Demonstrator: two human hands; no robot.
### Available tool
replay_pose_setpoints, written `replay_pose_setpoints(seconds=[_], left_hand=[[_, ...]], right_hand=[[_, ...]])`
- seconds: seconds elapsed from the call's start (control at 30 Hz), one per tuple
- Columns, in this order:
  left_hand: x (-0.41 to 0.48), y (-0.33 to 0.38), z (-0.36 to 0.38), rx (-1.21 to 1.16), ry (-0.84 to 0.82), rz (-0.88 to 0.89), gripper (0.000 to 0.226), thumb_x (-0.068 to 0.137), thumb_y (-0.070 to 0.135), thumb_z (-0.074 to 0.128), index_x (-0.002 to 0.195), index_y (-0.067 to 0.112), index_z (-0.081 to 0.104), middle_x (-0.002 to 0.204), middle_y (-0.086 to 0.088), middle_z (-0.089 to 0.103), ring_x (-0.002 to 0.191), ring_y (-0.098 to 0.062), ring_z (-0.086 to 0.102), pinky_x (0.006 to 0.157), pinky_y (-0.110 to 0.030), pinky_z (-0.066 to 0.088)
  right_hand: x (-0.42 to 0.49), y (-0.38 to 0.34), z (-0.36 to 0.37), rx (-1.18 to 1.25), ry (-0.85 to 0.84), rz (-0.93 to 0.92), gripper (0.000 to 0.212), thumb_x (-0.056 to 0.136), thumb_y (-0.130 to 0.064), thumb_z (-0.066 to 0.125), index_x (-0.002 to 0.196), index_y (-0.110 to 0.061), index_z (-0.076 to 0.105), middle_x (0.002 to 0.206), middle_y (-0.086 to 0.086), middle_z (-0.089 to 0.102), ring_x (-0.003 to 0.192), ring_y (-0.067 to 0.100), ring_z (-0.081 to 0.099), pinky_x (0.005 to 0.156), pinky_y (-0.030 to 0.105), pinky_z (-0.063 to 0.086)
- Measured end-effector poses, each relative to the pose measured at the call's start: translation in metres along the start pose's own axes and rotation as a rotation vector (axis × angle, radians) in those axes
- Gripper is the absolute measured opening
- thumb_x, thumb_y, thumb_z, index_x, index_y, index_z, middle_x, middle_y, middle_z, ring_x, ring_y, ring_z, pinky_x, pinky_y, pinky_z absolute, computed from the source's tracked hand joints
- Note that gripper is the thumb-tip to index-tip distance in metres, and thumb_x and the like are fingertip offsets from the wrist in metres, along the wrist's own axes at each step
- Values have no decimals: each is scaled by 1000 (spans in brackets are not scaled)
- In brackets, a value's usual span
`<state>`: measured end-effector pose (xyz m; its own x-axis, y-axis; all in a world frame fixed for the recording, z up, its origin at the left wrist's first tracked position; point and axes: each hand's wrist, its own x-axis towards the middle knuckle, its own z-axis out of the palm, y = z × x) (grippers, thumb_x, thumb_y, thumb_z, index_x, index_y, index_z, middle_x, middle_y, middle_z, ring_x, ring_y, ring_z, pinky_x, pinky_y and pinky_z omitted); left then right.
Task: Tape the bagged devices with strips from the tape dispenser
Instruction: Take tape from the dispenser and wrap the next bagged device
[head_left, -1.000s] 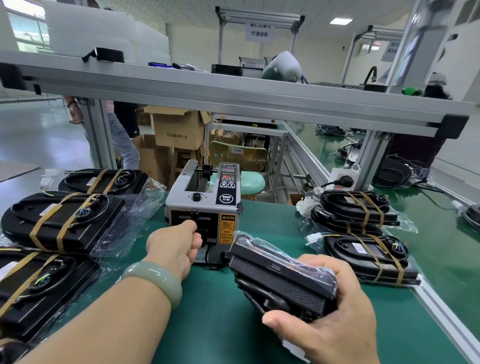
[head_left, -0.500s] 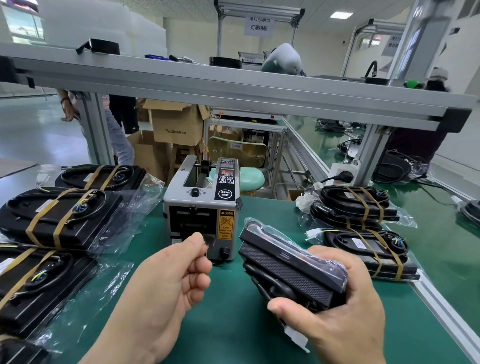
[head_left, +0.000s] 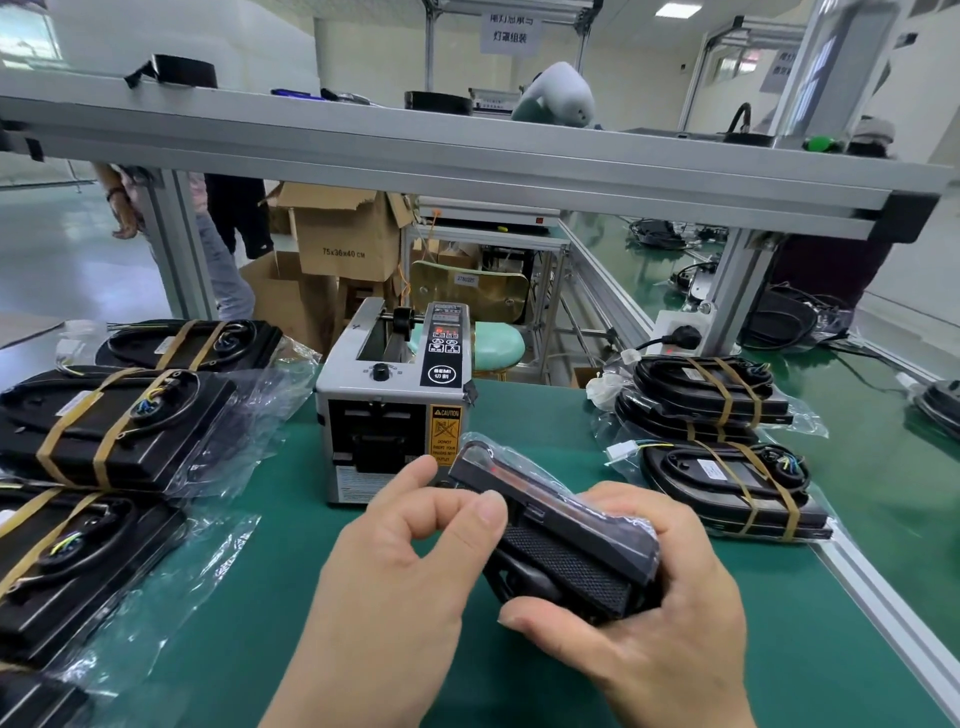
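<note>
1. The left hand (head_left: 410, 566) is curled, with thumb and forefinger tips drawn together as for a pinch. I cannot tell whether a strip of tape lies between them.
2. The right hand (head_left: 654, 639) grips the bagged device (head_left: 566, 551) from below and behind, with the thumb wrapped over its near edge, and holds it tilted above the green table (head_left: 779, 649).
3. The device lies just right of the left hand, whose thumb is at the device's left flank. Its long axis runs from far-left, close to the tape dispenser (head_left: 389, 395), back toward near-right into the right palm.
4. The device is a black slab with a textured grille face, wrapped in clear film, and no tape band shows on it.
5. The dispenser stands straight ahead, beyond the left hand, which is the nearer hand to its outlet.
6. Taped devices (head_left: 119, 415) with tan bands are stacked on the left, and more banded ones (head_left: 727, 483) lie to the right.
</note>
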<state>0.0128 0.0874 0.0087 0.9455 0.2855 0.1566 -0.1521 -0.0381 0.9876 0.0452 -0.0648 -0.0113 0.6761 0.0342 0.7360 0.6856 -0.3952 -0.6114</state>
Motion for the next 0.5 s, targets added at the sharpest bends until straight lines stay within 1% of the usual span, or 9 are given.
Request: replay_pose_setpoints(seconds=[0.03, 0.1, 0.13, 0.2, 0.27, 0.4, 0.5], left_hand=[[0, 0, 2, -31, -20, -1, 37, 71, 66, 66, 73, 31, 77, 122, 21, 62, 121, 24, 36, 110, -30, 27], [0, 1, 6, -76, -57, -3, 28, 67, 50, 65, 71, 25, 78, 113, 16, 69, 116, 18, 48, 109, -30, 31], [-1, 2, 8, -94, -69, -2, 29, 66, 48, 66, 70, 23, 77, 110, 13, 71, 112, 11, 55, 108, -32, 35], [-3, 2, 10, -130, -76, -8, 38, 60, 56, 68, 71, 21, 77, 106, 5, 73, 110, -5, 62, 107, -40, 38], [-4, 1, 11, -159, -61, -13, 46, 55, 61, 65, 73, 20, 77, 105, 1, 73, 114, -15, 61, 108, -44, 37], [-5, 0, 13, -182, -35, -13, 45, 54, 61, 64, 70, 20, 76, 103, 0, 74, 122, -19, 57, 110, -46, 35], [-6, 1, 14, -168, -10, -11, 43, 53, 61, 64, 67, 21, 75, 101, 0, 74, 120, -19, 58, 109, -47, 37]], right_hand=[[0, -1, 0, -4, -1, -1, 73, 41, -58, 81, 104, -35, 53, 99, -18, 65, 83, 5, 65, 69, 23, 52], [-1, -2, 1, -17, -1, -9, 72, 42, -58, 81, 104, -33, 53, 100, -18, 65, 83, 4, 65, 69, 24, 53], [-1, -2, 1, -22, 0, -18, 71, 42, -58, 81, 103, -33, 54, 100, -17, 65, 84, 4, 65, 69, 24, 53], [-2, -3, 2, -24, 5, -34, 70, 44, -58, 81, 103, -33, 54, 101, -17, 64, 85, 3, 65, 70, 24, 53], [-2, -3, 2, -27, 10, -42, 70, 44, -59, 80, 103, -32, 54, 102, -18, 63, 86, 1, 64, 72, 20, 52], [-2, -4, 2, -42, 16, -53, 72, 46, -60, 79, 105, -31, 51, 105, -20, 61, 88, -2, 62, 75, 11, 48], [-3, -4, 2, -40, 24, -58, 74, 46, -60, 79, 108, -31, 50, 106, -21, 61, 88, -3, 62, 76, 9, 47]])
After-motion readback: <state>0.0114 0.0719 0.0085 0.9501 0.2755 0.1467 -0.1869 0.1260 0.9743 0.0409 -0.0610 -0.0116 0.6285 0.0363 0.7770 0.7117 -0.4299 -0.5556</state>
